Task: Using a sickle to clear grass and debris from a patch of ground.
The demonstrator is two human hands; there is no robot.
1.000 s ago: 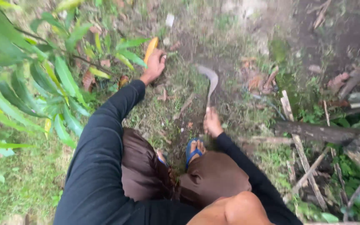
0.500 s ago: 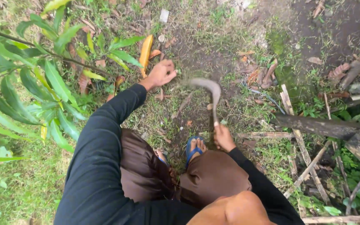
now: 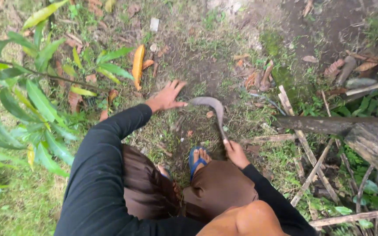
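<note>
The right hand (image 3: 235,153), low and just right of centre, is clenched around the handle of a sickle (image 3: 213,109). Its curved grey blade arcs up and to the left, the tip ending close beside the left hand (image 3: 168,97). That hand lies at mid-frame with fingers spread flat on patchy grass and bare soil, gripping nothing. Both arms wear black sleeves, and below them are brown trousers and a foot in a blue sandal (image 3: 197,160), just left of the right hand. Above the left hand lies an orange fallen leaf (image 3: 137,64). A leafy green branch (image 3: 36,87) fills the left side of the frame. Weathered wooden planks and sticks (image 3: 329,126) lie at the right edge.
</note>
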